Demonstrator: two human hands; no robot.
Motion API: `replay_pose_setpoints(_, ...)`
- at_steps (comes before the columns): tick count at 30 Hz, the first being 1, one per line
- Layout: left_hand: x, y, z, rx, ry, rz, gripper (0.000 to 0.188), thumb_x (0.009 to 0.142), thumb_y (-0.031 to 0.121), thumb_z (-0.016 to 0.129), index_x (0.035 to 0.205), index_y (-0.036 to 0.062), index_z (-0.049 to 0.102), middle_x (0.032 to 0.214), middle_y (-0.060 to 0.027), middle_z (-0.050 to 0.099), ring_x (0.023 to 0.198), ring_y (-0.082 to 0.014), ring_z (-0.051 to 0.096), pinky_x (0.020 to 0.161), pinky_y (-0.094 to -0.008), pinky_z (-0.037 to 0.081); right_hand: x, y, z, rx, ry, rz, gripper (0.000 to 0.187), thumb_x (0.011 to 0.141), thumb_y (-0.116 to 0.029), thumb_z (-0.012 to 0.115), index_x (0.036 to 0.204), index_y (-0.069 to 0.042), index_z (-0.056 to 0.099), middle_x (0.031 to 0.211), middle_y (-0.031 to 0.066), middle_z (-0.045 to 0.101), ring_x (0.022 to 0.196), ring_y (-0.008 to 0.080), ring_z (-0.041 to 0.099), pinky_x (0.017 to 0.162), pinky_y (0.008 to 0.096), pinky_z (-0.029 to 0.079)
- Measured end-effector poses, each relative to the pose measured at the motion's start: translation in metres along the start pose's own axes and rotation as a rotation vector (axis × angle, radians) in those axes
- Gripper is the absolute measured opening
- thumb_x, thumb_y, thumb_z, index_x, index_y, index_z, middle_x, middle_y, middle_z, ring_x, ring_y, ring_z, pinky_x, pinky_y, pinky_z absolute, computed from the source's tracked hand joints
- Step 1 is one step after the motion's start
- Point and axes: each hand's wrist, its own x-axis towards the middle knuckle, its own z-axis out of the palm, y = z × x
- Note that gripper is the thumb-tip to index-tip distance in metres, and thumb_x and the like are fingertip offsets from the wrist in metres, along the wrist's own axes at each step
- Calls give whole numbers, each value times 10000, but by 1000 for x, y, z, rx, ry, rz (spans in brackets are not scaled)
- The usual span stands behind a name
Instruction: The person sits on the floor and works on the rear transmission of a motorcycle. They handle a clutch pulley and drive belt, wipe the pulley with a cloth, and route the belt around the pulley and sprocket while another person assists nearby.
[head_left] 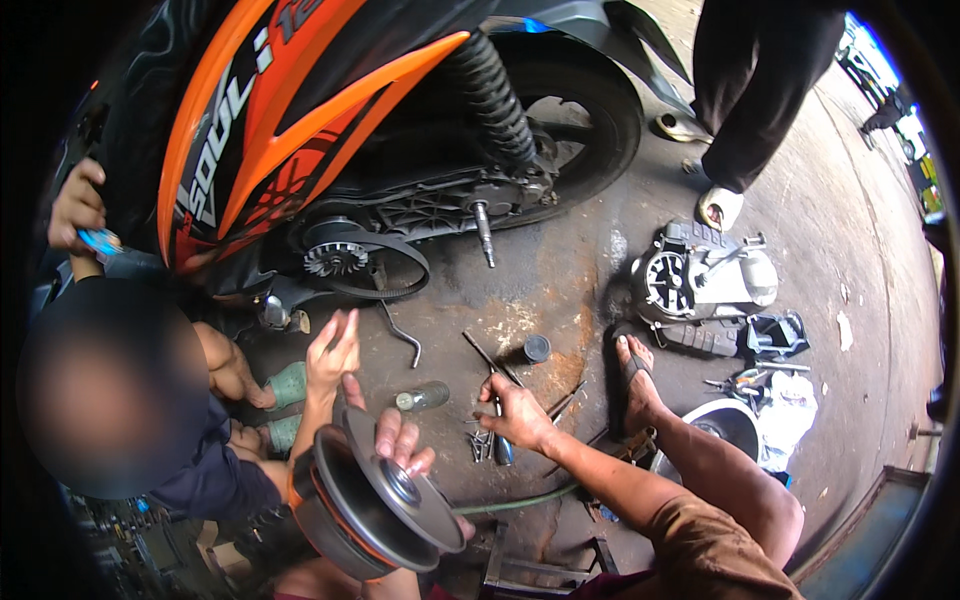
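Note:
My left hand [400,445] grips a scooter clutch pulley assembly [370,505], its two grey metal discs and orange-edged drum tilted toward the lower left. My right hand [517,412] reaches down to the floor with curled fingers among the hand tools. What is between those fingers is too small to make out. Right below them lie a blue-handled screwdriver [504,453] and several small metal pieces [481,446]. A clear jar or bottle [422,396] lies to the left of this hand, and a dark round cap or cup [537,348] stands beyond it.
Ahead stands an orange and black scooter [330,110] with its drive belt [405,280] hanging loose. At left a co-worker's hand [333,352] is raised near mine. A removed engine cover [715,280], a basin [725,425] and my sandalled foot [635,375] are at right. Another person [750,90] stands behind.

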Motion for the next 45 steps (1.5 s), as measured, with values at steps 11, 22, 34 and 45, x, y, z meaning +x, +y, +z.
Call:
replay_pose_setpoints(11,13,30,-7,-33,-2,29,598,1031,300,551,1577,246,313,992,-94,544,881,-207,549,804,-365,470,76,-36,-41,460,474,67,52,901,-53,640,946,-56,666,894,33,717,749,102,631,727,285,533)
replay_pose_setpoints(22,-1,20,-4,21,108,43,636,1008,272,590,1579,259,311,977,-89,541,873,-196,545,805,-357,467,180,-122,-196,678,658,-501,287,1025,-208,435,1236,-13,447,1219,166,580,1145,323,635,1028,392,436)
replay_pose_setpoints(34,24,20,-12,3,39,-25,564,1053,276,499,1580,251,300,980,-96,543,889,-209,542,820,-363,459,110,-77,-176,1053,1285,-357,120,1044,-164,512,1062,-46,527,954,61,580,854,147,607,780,322,539)
replay_pose_setpoints(45,47,86,-111,233,232,81,717,1001,348,587,1601,189,226,1023,-104,565,959,-252,556,844,-433,484,243,50,96,292,551,229,559,823,-153,787,1308,-20,543,1190,168,643,1064,276,636,925,384,517)
